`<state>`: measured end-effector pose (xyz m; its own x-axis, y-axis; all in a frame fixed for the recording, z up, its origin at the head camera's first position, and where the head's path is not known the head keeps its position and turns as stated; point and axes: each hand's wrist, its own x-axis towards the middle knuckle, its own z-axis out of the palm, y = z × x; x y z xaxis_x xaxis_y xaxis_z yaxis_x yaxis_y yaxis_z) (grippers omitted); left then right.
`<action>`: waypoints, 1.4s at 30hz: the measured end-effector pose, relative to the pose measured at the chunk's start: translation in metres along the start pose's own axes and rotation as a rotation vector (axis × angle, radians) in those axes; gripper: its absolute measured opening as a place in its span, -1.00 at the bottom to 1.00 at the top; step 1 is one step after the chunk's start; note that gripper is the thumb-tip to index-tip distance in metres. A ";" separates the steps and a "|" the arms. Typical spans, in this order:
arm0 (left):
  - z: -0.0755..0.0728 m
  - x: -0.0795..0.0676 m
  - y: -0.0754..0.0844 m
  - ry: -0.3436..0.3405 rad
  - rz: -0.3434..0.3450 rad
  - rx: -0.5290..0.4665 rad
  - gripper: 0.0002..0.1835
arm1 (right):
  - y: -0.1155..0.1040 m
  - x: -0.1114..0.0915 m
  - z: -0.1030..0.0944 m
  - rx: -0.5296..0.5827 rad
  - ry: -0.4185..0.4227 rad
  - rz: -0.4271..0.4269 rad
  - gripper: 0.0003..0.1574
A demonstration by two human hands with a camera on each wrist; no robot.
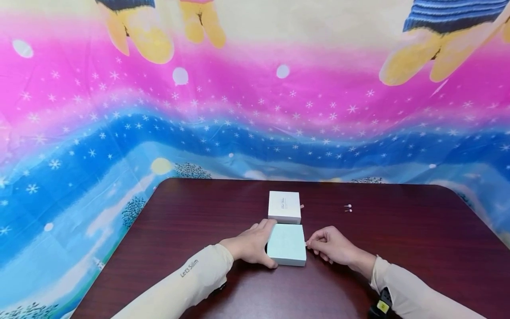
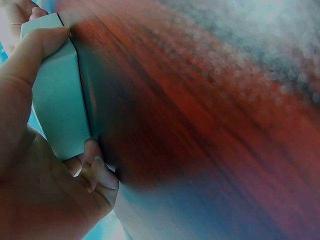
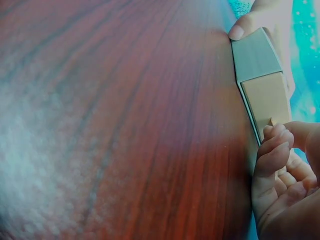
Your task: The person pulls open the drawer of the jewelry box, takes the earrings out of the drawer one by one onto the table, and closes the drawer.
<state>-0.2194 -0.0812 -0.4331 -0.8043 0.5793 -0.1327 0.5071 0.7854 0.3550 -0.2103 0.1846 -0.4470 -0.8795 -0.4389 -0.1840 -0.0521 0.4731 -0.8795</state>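
A mint-green drawer-style box (image 1: 287, 243) lies flat on the table, its top facing up. My left hand (image 1: 254, 244) grips it from the left, with the thumb at the near side and the fingers at the far side. In the left wrist view, the thumb and fingertips span the green box (image 2: 62, 100). At the right side, my right hand (image 1: 334, 246) pinches a small ribbon pull tab (image 3: 271, 121) between thumb and index finger. The tab comes out of the box's tan end face (image 3: 264, 97), which sits within the green sleeve. Most of the tab is hidden by the fingertips.
Just behind the green box stands a white box (image 1: 284, 206) with dark lettering and a small pink tab (image 1: 302, 206) on its right. Two pearl-headed stud earrings (image 1: 349, 206) lie further right on the dark wooden table (image 1: 207, 208). A printed cloth (image 1: 247, 97) hangs behind the table.
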 end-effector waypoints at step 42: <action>-0.002 -0.001 0.002 -0.008 -0.005 0.004 0.15 | 0.001 -0.006 -0.007 0.071 -0.028 0.008 -0.73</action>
<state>-0.2183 -0.0803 -0.4305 -0.8044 0.5770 -0.1417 0.5042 0.7891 0.3509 -0.2089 0.1931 -0.4439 -0.8660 -0.4571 -0.2026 -0.0104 0.4217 -0.9067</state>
